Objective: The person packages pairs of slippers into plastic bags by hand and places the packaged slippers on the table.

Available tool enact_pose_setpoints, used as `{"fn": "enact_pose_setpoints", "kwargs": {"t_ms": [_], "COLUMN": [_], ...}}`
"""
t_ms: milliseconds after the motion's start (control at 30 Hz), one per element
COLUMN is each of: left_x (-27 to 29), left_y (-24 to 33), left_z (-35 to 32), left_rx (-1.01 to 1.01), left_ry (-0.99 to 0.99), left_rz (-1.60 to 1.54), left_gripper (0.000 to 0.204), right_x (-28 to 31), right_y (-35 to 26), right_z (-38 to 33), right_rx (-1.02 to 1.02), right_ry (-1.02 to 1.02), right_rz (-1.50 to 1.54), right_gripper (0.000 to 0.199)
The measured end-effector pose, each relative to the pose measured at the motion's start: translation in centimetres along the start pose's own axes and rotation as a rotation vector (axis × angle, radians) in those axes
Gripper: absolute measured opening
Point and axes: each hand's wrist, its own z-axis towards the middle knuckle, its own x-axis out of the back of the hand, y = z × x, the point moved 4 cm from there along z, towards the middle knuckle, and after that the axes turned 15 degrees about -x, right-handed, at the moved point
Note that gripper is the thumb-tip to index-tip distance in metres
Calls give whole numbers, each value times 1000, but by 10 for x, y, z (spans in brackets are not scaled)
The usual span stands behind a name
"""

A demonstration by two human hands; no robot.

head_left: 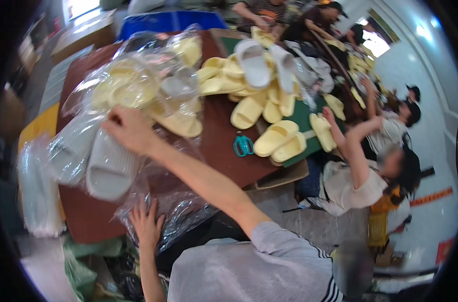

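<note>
My right hand (126, 132) reaches across to the left side of the table, its fingers curled over the far end of a grey slipper (110, 173) with a ribbed strap. Another grey slipper (74, 151) lies beside it under clear plastic film. My left hand (146, 221) is spread flat at the table's near edge, on a clear plastic bag (181, 221). Just beyond my right hand, a pile of yellow slippers (128, 83) lies in clear bags. Film hides parts of these slippers.
Loose yellow slippers (249, 108) and two pale grey ones (253, 63) are heaped on the brown table (214, 151). Teal-handled scissors (243, 145) lie near them. Flat clear bags (37, 186) hang at the left edge. A co-worker (357, 176) sits at the right.
</note>
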Motion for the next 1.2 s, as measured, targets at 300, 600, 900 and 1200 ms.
{"fn": "enact_pose_setpoints", "kwargs": {"t_ms": [300, 600, 900, 1200], "left_x": [11, -7, 2, -3], "left_y": [-22, -67, -13, -30], "left_z": [16, -41, -33, -46], "left_rx": [298, 667, 699, 692], "left_ry": [-59, 309, 447, 497], "left_rz": [-714, -1633, -2109, -1855], "left_gripper": [68, 60, 75, 57], "right_x": [83, 101, 69, 123], "right_y": [-90, -18, 14, 93], "right_z": [-111, -179, -207, -216], "right_rx": [163, -136, -460, -352], "right_ry": [47, 138, -214, 155], "right_rz": [184, 87, 122, -224], "right_gripper": [20, 15, 19, 18]}}
